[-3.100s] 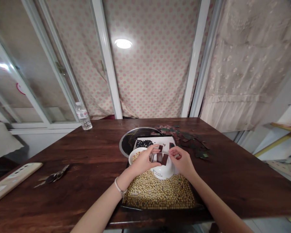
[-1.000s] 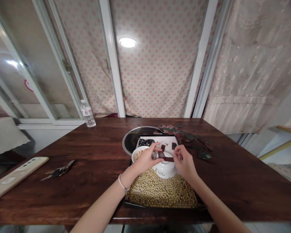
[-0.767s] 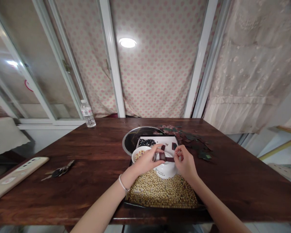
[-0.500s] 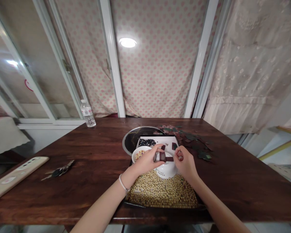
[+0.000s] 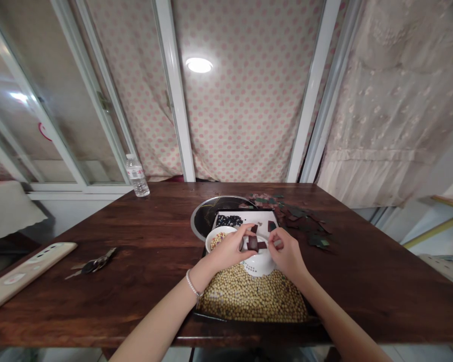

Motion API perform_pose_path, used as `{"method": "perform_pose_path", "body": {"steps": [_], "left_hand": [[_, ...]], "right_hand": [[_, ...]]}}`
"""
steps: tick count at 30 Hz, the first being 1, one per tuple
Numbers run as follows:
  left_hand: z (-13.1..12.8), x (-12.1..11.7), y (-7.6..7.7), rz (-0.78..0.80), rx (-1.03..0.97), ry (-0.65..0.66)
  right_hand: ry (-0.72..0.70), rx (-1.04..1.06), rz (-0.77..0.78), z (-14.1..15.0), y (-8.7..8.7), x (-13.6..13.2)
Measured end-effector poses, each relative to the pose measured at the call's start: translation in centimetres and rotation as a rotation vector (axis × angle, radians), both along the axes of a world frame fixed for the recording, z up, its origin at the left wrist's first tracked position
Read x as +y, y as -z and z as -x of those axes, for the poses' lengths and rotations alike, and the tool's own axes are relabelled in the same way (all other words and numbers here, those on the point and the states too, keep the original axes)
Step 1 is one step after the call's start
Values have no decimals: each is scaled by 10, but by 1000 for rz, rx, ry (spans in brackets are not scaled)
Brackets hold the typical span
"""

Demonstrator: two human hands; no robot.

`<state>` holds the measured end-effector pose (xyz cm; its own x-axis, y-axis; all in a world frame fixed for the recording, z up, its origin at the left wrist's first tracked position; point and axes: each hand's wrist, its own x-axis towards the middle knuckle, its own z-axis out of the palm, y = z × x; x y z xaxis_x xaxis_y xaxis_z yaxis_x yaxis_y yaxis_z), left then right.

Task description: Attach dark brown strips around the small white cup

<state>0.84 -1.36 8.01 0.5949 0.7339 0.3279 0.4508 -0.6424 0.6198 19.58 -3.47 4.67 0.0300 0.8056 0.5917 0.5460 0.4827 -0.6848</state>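
The left hand pinches a dark red piece between its thumb and curved fingers, above a white bowl. The right hand is just beside it, thumb and forefinger bent in toward each other; the view is too small to tell whether they meet or pinch anything. A narrow dark strip lies between the two hands, its right end just short of the right fingertips.

The gap between the hands is slight, and the bowl's rim sits directly under them. A second bowl, holding small colored beads, stands against the left hand, leaving little room on that side. Both bowls are within the edges of a black tray, whose near half is covered with yellow beans; its front edge runs close to the desk edge. Black beads lie in the tray's far left corner, and a round plate shows behind it.

Dark red and green scraps spread past the tray's far right side. The widest stretches of desk lie to the right, nearer than the scraps, and to the left, between the tray and the keys. A bottle stands near the far left edge.
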Motion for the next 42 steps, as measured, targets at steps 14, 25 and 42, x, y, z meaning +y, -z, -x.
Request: {"method": "perform_pose_path", "body": {"steps": [14,25,42], "left_hand": [[-2,6,5,66,-29,33],[-2,12,7,115,-76,55],[1,13,7,125,-99,113]], "right_hand": [[-219,-114,78,11,-10,12],[-301,27,108,26,-22,26],[-645,21,345,-7,-33,12]]}}
